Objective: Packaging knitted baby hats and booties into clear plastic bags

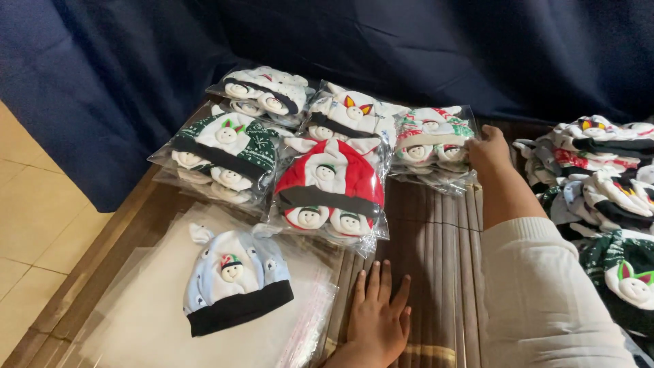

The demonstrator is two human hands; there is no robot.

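Note:
My left hand [377, 315] lies flat with fingers spread on the slatted wooden table [436, 238], beside a stack of clear plastic bags [143, 307]. A light blue baby cap [234, 279] with a black band and small ears rests on those bags. My right hand [488, 150], in a cream sleeve, reaches to the far packet of caps [432, 140] and touches its right edge; whether it grips the packet is hidden. A packet with a red cap [330, 187] lies in the middle.
Other bagged caps sit at the back: a green and white packet [221, 153] and two white ones [267, 92] [347, 112]. Loose unbagged caps [599, 184] are piled at the right. A dark blue cloth [409, 48] hangs behind. Tiled floor [27, 225] lies left.

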